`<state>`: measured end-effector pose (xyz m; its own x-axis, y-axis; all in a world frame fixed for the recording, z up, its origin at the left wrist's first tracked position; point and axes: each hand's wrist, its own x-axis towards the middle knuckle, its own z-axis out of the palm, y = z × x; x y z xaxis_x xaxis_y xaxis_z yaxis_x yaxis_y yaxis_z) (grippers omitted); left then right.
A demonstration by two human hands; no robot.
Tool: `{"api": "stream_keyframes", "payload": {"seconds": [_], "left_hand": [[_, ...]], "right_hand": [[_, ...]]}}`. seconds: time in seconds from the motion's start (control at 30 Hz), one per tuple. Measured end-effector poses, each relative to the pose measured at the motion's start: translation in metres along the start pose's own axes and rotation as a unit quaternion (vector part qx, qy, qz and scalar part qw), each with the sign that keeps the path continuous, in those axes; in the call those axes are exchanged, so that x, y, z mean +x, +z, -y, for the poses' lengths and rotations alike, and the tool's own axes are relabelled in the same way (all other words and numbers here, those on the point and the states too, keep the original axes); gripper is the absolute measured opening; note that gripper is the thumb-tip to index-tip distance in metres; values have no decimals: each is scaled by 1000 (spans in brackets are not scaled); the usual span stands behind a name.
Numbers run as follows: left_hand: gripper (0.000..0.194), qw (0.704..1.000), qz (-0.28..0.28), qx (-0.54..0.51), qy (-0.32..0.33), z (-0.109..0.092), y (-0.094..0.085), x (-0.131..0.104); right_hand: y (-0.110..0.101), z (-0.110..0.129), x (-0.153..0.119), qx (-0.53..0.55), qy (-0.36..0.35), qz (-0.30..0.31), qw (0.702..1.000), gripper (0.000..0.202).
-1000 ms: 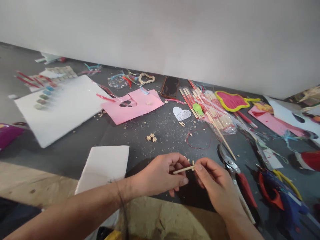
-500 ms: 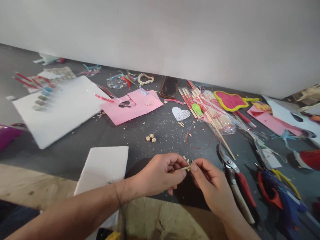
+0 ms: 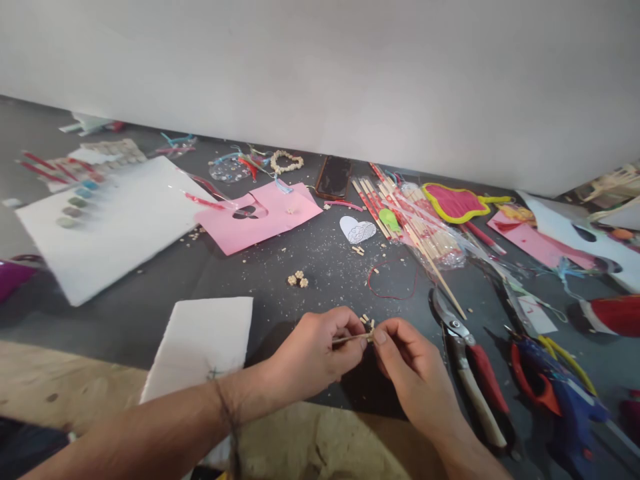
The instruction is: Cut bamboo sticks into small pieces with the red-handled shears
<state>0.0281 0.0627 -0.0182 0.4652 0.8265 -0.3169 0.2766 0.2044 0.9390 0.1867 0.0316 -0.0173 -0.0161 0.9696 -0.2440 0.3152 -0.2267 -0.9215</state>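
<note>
The left hand (image 3: 313, 348) and right hand (image 3: 414, 360) pinch a stick (image 3: 345, 339), fingers narrowed on it; likely light, stiff, snappable, best gripped near the ends.

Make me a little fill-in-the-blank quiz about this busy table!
Of the left hand and right hand at the thin, pale stick, the ____ one is nearer the metal-bladed pruning shears.
The shears have one pale handle and one ____ handle.
The flat, pink, paddle-shaped piece has a ____ border.
The small white patterned cutout near the dark rectangular phone is shaped like a ____.

Missing words: right; red; yellow; heart.
</note>
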Motion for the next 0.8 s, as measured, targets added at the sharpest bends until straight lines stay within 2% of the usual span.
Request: {"api": "stream_keyframes", "payload": {"seconds": [0.3, 0.8], "left_hand": [[9, 999, -19, 44, 24, -2, -2, 0], [19, 999, -8, 43, 2, 1, -2, 1]], "right_hand": [[1, 2, 0, -7, 0, 6, 1000, 29], [0, 0, 1, -8, 2, 7, 1000, 29]]}}
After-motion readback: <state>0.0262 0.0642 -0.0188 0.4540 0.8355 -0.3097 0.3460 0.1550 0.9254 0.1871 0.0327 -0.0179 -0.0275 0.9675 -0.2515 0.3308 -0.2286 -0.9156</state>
